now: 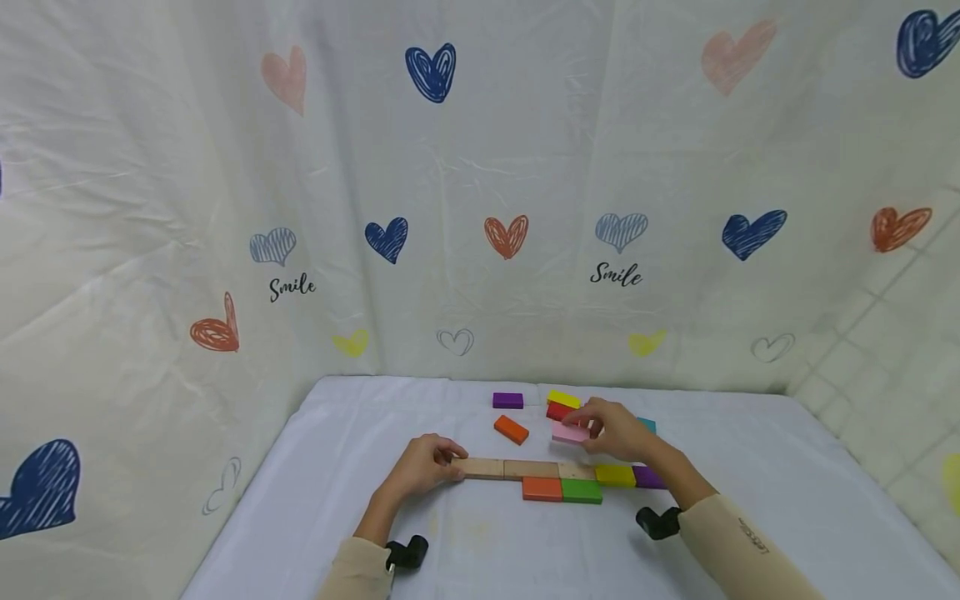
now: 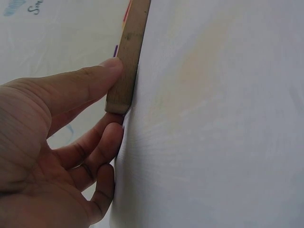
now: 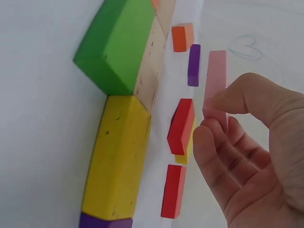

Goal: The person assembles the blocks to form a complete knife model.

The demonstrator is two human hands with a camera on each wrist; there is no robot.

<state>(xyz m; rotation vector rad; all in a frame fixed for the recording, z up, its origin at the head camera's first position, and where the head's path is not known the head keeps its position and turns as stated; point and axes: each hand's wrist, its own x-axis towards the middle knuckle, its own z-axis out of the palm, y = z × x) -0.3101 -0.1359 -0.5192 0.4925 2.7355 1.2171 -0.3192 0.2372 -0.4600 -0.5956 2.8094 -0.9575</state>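
Note:
My left hand point(image 1: 427, 467) is at the left end of a straight row of blocks. Its thumb point(image 2: 102, 73) lies along the end of a plain wooden block point(image 1: 482, 468), with the fingers curled under it in the left wrist view. Between thumb and fingers my right hand point(image 1: 618, 429) pinches a pink block point(image 3: 216, 78) by one end, behind the row. More plain wooden blocks point(image 1: 531, 470), a yellow block point(image 1: 615, 476) and a purple block point(image 1: 648, 477) continue the row rightward. An orange-red block point(image 1: 542, 489) and a green block point(image 1: 581, 491) lie against its front side.
Behind the row lie a loose orange block point(image 1: 512, 430), another purple block point(image 1: 507, 401), a second yellow block point(image 1: 563, 398), a red block point(image 1: 561, 412) and a teal block point(image 1: 647, 425). A white cloth point(image 1: 480, 550) covers the table; a heart-printed curtain point(image 1: 525, 167) hangs behind it.

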